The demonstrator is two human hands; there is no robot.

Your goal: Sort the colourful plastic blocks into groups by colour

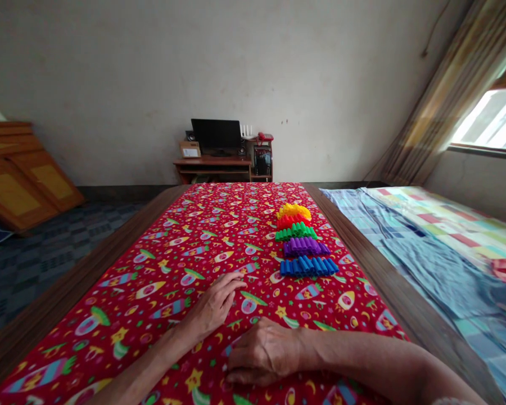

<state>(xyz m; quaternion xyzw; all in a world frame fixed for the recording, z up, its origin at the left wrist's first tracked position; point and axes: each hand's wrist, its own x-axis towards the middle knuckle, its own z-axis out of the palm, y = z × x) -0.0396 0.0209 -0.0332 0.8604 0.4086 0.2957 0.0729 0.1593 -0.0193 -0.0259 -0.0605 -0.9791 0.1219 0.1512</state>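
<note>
My left hand (pixel 217 301) rests on the red patterned cloth (pixel 152 337) with its fingers loosely stretched forward and nothing in them. Closer to me, my right hand (pixel 263 351) lies palm down, its fingers loosely bent toward the left; nothing shows in it. Ahead and to the right, small ribbed plastic pieces form rows by colour. The blue row (pixel 308 266) is nearest to my hands. Behind it come the purple row (pixel 306 246), the green row (pixel 296 231), the red row (pixel 293 220) and the yellow row (pixel 294 211). Neither hand touches them.
Brown wooden edges (pixel 354 230) border the cloth. On the right is a bed with a checked cover (pixel 455 219) and blue fabric (pixel 430 275). A desk (pixel 213 162) with a monitor (pixel 216 136) stands at the far wall, and a wooden cabinet (pixel 25 174) on the left.
</note>
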